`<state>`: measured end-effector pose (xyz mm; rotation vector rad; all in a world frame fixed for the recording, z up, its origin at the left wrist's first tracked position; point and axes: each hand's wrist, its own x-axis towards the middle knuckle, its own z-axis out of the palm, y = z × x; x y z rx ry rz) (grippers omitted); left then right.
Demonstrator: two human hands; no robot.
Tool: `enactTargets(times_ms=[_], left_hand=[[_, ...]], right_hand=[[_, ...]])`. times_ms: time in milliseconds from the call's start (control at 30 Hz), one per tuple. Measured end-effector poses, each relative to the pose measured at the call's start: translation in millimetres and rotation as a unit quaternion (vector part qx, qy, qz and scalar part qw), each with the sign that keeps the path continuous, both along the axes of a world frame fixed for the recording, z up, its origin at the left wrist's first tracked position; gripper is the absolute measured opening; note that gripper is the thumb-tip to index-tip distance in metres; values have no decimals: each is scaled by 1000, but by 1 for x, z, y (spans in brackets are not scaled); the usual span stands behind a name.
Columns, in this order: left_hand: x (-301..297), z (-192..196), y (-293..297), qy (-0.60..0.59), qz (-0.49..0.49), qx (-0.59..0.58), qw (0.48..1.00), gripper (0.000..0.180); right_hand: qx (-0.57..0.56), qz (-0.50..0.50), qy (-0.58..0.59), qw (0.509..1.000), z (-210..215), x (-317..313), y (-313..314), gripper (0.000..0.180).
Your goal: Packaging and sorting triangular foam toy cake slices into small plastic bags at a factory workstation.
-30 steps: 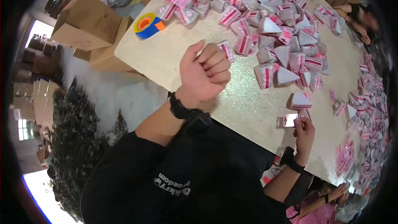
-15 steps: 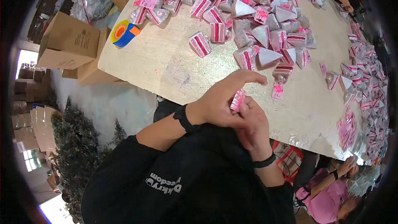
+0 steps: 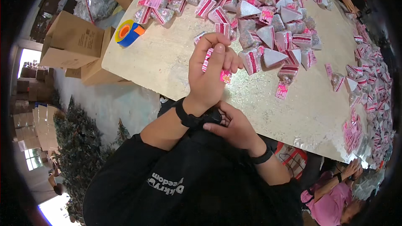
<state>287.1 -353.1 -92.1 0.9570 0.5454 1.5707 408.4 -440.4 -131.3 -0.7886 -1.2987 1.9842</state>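
Observation:
My left hand (image 3: 208, 75) is raised over the near edge of the table, fingers curled and thumb up. A pink printed tag (image 3: 226, 76) sticks out below its fingers, and a pink-and-white striped bit shows between thumb and forefinger; the rest is hidden by the hand. Just beneath the left wrist, my right hand (image 3: 236, 127) has thumb and fingers closed about a small black object (image 3: 212, 116) beside the black wristband. Behind my left hand, a wrapped cake-slice ornament (image 3: 199, 37) is mostly covered.
A big pile of wrapped cake-slice ornaments (image 3: 274, 57) spreads over the pale table (image 3: 146, 65). A tape roll (image 3: 129, 33) lies at its left edge, cardboard boxes (image 3: 72, 42) beyond. Pink tags (image 3: 352, 132) heap on the right. A person in pink (image 3: 328, 203) works at lower right, another at upper right.
My hands have parted: the left has moved up and to the left with the pink tag, while the right has drawn back to the black object at my left wrist.

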Motion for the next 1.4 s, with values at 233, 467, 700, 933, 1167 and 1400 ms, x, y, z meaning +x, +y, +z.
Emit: enactTargets(times_ms=[233, 467, 700, 933, 1167, 1400], left_hand=[[-8, -19, -9, 142, 18, 29, 989, 11], [-8, -27, -13, 293, 13, 98, 951, 21], [-9, -14, -16, 381, 32, 168, 909, 25], [-4, -9, -21, 129, -32, -62, 989, 20], [-5, -14, -14, 1, -40, -83, 996, 22], [-11, -11, -8, -243, -183, -138, 942, 23]], right_hand=[[116, 24, -128, 985, 14, 2, -6, 40], [132, -14, -126, 983, 17, 2, -12, 43], [143, -1, -179, 974, 16, 6, -11, 42], [164, 8, -148, 975, 0, 5, -11, 38], [119, -19, -81, 989, 5, 0, -13, 30], [188, 18, -143, 971, 7, 4, -8, 32]])
